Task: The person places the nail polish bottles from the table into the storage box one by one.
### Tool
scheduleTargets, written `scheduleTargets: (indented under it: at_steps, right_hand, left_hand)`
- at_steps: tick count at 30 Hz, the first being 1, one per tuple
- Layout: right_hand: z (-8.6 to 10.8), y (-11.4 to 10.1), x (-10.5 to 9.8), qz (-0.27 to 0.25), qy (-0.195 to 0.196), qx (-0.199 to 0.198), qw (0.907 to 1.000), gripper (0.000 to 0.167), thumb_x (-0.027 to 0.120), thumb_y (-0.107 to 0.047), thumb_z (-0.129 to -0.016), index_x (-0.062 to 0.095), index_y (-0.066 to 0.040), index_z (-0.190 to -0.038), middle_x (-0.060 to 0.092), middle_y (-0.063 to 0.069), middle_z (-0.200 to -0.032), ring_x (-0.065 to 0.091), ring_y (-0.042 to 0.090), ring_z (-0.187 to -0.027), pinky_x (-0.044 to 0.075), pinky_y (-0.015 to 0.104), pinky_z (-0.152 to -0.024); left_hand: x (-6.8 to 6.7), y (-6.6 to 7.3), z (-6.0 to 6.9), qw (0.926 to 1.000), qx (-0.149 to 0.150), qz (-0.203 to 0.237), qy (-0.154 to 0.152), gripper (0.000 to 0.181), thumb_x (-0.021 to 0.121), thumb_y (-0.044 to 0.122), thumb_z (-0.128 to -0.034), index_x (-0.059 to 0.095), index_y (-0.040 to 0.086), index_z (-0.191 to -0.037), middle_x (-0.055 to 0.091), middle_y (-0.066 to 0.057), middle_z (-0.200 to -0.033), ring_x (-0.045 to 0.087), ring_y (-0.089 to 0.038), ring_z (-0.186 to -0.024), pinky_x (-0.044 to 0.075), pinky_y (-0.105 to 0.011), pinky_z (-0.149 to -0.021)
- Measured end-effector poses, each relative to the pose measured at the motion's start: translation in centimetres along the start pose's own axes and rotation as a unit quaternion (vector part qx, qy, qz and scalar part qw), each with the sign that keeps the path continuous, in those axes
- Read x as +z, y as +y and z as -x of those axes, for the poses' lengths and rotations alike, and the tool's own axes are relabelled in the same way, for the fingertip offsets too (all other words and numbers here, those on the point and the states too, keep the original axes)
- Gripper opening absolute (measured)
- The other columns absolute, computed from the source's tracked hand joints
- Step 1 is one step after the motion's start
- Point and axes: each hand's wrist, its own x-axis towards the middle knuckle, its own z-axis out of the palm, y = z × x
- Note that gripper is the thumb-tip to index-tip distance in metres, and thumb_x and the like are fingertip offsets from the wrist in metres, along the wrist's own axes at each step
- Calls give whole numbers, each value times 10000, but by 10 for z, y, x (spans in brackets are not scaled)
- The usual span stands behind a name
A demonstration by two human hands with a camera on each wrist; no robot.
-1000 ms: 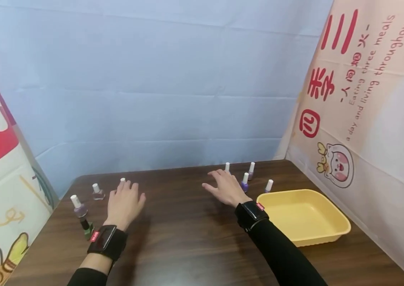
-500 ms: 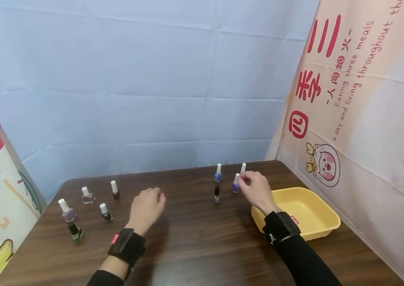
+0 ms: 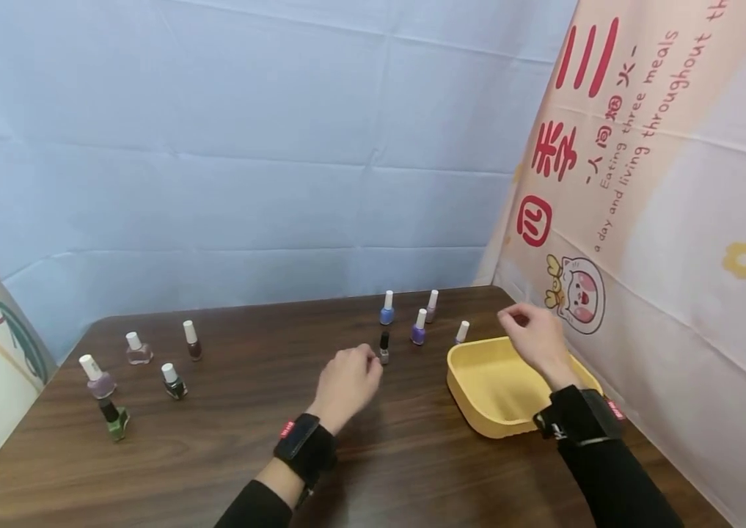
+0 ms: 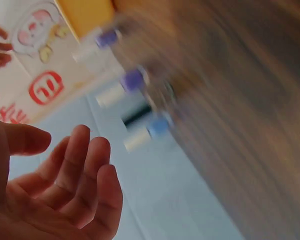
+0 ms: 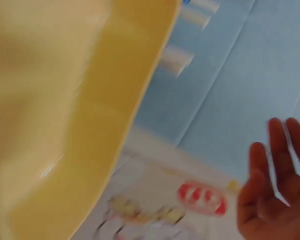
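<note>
My left hand (image 3: pixel 349 385) hovers over the table just left of a small nail polish bottle (image 3: pixel 384 357) with a black cap. In the left wrist view its fingers (image 4: pixel 77 160) are loosely bent, with nothing between them and the thumb. My right hand (image 3: pixel 538 341) hangs above the far right part of a yellow basin (image 3: pixel 472 396); the right wrist view shows it holding nothing. White-capped nail polish bottles stand around the black-capped one: blue (image 3: pixel 386 315), purple (image 3: pixel 418 336) and pale lilac (image 3: pixel 430 316). Another bottle (image 3: pixel 462 330) is partly hidden behind the basin's rim.
Several more bottles stand at the table's left: a lilac one (image 3: pixel 102 385), a pale pink one (image 3: pixel 139 356), a dark brown one (image 3: pixel 194 350), a black one (image 3: pixel 176 387) and a green one (image 3: pixel 118 425). Cloth backdrops (image 3: pixel 247 183) border the table's back and sides.
The left hand has moved right, toward the black-capped bottle. The right hand has gone from near the purple bottles to above the basin. The head view has turned right.
</note>
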Motion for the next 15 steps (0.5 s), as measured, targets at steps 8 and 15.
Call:
scheduleTargets:
  at_steps: [8,15]
  right_hand:
    - [18,84,-35,461,-1221,894,9874,437,532,-228,-947,545,149,-1168,579,366,-1139,564,466,-1016,463,494,-815]
    - [19,129,-36,517,-1705,1161,9771,543,471,-151,-937,358,246,-1290,419,484,-1256,436,603,-1141,420,607,-929]
  left_hand:
    - [54,39,-2,9881,-721,1231,-568,313,555,206,-925,625,-4,-1147,684,-103,-965,656,-217,-881,543,-370,-788]
    - [85,64,-1,9701,-1394,1798,-846,555,544,315,-951,448,-38,-1367,567,-239,-1302,560,-341,-1215,472,-470,-992]
